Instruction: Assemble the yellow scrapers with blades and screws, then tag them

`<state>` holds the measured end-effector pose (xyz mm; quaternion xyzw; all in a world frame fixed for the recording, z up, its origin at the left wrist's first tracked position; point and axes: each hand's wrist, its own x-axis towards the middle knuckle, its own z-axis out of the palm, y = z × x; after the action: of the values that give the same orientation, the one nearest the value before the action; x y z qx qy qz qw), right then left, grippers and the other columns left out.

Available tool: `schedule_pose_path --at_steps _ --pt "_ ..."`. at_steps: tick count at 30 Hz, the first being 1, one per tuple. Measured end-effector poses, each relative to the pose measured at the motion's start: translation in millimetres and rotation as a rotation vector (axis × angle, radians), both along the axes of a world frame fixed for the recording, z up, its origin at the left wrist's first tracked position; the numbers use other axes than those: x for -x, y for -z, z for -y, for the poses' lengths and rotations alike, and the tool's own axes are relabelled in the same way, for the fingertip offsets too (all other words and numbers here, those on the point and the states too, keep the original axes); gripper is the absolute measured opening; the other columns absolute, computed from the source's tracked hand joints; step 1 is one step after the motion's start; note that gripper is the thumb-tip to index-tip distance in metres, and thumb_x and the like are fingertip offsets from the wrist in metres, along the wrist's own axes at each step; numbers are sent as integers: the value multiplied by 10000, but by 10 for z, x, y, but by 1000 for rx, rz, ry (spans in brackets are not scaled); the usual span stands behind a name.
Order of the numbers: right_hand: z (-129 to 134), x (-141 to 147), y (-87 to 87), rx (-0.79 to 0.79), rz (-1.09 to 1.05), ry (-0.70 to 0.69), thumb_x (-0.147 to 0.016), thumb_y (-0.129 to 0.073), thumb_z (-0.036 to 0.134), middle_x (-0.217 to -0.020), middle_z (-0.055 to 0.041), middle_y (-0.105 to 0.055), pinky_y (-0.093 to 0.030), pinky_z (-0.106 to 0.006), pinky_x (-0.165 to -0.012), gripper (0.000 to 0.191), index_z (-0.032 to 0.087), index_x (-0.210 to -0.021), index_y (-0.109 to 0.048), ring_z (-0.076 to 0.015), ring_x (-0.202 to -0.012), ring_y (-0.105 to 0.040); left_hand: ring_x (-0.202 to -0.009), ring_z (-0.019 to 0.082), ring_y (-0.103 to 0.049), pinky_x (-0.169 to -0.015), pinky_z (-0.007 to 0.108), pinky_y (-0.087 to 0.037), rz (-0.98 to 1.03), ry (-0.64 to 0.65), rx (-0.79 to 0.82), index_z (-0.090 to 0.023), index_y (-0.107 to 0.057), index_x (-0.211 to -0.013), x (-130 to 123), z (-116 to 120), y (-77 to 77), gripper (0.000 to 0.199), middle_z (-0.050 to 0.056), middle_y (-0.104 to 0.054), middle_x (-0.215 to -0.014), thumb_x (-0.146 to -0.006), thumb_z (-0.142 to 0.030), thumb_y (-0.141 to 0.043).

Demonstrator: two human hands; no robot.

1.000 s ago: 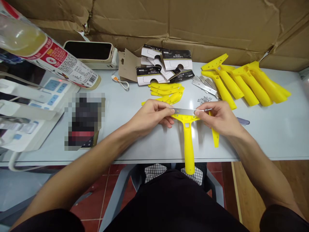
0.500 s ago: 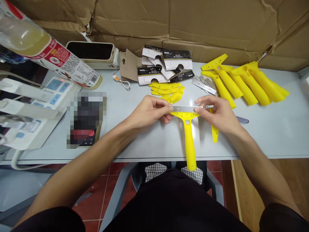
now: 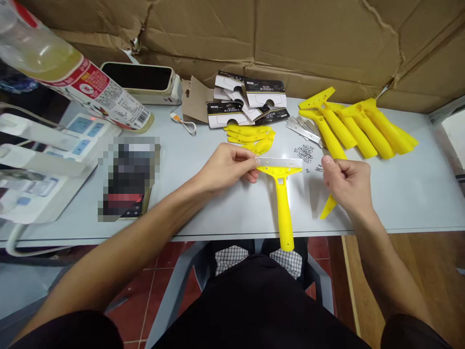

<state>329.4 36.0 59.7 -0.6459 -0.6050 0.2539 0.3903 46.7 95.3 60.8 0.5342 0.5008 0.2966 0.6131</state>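
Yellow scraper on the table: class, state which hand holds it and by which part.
The left hand pinches the yellow scraper at the left end of its head, where the metal blade lies. The right hand is off it, holding a narrow yellow piece.

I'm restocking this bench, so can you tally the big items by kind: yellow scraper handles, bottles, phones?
Yellow scraper handles: 5, one pinned by the left hand, four in the pile; more may hide there.
Bottles: 1
Phones: 1
Total: 7

The single head-worn view looks forward and down, close over the table (image 3: 218,213) toward the cardboard (image 3: 290,39) behind.
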Motion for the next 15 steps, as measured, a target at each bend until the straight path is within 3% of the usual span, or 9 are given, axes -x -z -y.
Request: schedule_pose_path --at_steps 5,11,15 --pt "60 -140 146 75 87 8 -1032 -655 555 -528 -19 -603 -394 -375 -561 588 249 -531 -611 -152 -521 -524 -565 159 -732 -619 255 -626 -19 -55 26 -119 -811 -743 -26 3 -3 133 79 -772 -648 -871 -138 -778" --pt "186 -300 127 80 35 -96 -924 -781 372 -988 -73 -851 -640 -439 -846 147 240 -914 -846 -251 -914 -785 -539 149 -719 -589 236 -618 1 -74 26 -121 -815 -736 -36 -21 43 126 77 -772 -638 -860 -129 -794" --pt "277 -503 137 204 -88 -172 -846 -896 360 -1150 -77 -851 -689 -484 -957 288 251 -1109 -862 -264 -1019 -805 -524 141 -710 -574 224 -603 2 -80 22 -119 -809 -719 -43 -14 44 174 78 -770 -631 -885 -102 -762"
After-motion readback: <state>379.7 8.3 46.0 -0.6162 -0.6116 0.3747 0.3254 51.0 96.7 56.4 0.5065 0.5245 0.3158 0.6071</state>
